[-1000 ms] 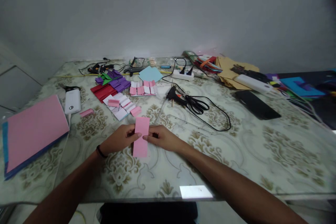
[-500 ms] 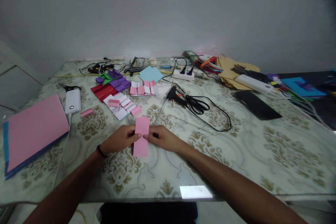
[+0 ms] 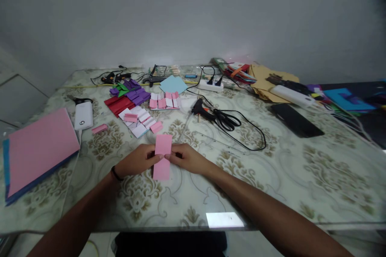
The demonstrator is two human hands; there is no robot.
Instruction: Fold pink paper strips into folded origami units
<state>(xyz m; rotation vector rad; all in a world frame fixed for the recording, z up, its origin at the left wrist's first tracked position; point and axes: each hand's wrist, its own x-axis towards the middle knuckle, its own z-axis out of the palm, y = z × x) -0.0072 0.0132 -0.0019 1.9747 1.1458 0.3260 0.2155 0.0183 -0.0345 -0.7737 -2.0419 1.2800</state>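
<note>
Head view: both hands are pinching a pink strip (image 3: 162,166) upright above the patterned desk (image 3: 193,196).
The left hand (image 3: 137,160) is gripping its left edge and the right hand (image 3: 186,158) its right edge, thumbs in front, nearly meeting. Beyond the strip, folded pink and white papers (image 3: 139,122) are lying beside red papers (image 3: 119,105), while a black glue gun (image 3: 202,110) is resting near its coiled cord (image 3: 226,121). Pink sheets (image 3: 42,148) are lying at the far left, near a white power bank (image 3: 83,115).

We seem to be at a home or small-room craft table: a patterned tabletop (image 3: 271,184), folded paper (image 3: 138,120), a glue gun (image 3: 202,109), scissors (image 3: 81,100).
</note>
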